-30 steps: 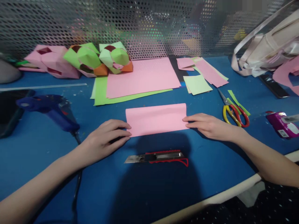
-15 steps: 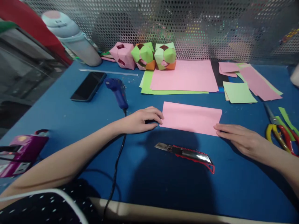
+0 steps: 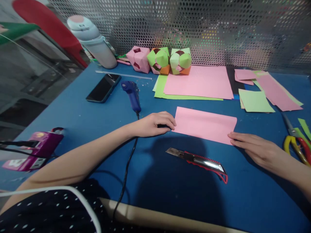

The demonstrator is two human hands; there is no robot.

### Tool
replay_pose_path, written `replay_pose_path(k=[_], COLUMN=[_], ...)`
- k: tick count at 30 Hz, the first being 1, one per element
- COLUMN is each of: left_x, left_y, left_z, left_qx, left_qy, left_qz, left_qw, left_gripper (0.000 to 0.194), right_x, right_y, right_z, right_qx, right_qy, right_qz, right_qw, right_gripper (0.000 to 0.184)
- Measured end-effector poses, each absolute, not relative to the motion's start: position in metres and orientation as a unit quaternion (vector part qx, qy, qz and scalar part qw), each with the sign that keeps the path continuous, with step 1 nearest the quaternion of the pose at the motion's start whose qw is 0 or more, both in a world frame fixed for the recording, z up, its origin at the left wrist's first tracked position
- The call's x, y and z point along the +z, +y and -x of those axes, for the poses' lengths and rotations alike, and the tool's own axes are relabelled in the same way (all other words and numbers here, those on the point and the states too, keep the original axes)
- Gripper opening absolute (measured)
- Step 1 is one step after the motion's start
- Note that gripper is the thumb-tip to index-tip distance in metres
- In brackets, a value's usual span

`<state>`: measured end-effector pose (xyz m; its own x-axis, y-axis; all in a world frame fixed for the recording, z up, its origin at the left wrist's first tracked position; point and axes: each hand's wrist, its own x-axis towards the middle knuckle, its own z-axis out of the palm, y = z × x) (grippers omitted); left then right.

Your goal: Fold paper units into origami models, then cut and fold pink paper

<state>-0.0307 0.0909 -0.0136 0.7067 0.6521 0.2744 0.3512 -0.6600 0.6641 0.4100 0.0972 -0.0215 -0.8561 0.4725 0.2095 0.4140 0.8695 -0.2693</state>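
Note:
A folded sheet of pink paper (image 3: pixel 205 124) lies on the blue table, its rounded fold along the far side and its loose edges towards me. At its near left corner, the fingertips of my left hand (image 3: pixel 157 124) pinch the edge. My right hand (image 3: pixel 259 149) grips the near right corner, with thumb and fingers close together. Just in front of the paper is a red and black utility knife (image 3: pixel 198 161), its blade out and pointing left. The thumbs are partly hidden.
Behind lie pink sheets (image 3: pixel 199 82) and three folded paper balls (image 3: pixel 159 61). To the left are a blue glue gun (image 3: pixel 132 95) with its cord, a phone (image 3: pixel 104 88), a bottle (image 3: pixel 97 42) and a purple power strip (image 3: pixel 46 150). Scissors (image 3: pixel 295 136) and green squares (image 3: pixel 256 101) are at right.
The camera view has turned slightly left, so everything sits further right in the picture. Both hands stay at the same corners of the folded pink paper, which looks unchanged.

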Motion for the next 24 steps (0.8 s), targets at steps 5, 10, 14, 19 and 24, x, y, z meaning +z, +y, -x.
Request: replay_pose_path(k=[5, 10, 14, 19, 24], left_x=[-0.013, -0.009, -0.004, 0.001, 0.008], left_y=[0.090, 0.087, 0.082, 0.076, 0.080], left_z=[0.029, 0.025, 0.018, 0.000, -0.032], left_qx=[0.238, 0.182, 0.129, 0.076, -0.043], left_qy=[0.287, 0.276, 0.276, 0.299, 0.354], left_qz=[-0.889, -0.926, -0.949, -0.951, -0.934], left_qw=[0.266, 0.184, 0.084, 0.010, -0.032], left_gripper=[0.025, 0.036, 0.036, 0.026, 0.027], right_x=[-0.021, -0.020, -0.019, -0.013, -0.001], right_y=[0.097, 0.096, 0.095, 0.093, 0.090], right_z=[-0.409, -0.406, -0.402, -0.386, -0.359], right_qx=[0.103, 0.112, 0.104, 0.035, -0.104], right_qy=[-0.957, -0.955, -0.955, -0.960, -0.953], right_qz=[0.230, 0.232, 0.232, 0.234, 0.260], right_qw=[0.140, 0.148, 0.154, 0.152, 0.112], right_gripper=[0.049, 0.047, 0.041, 0.022, 0.027])
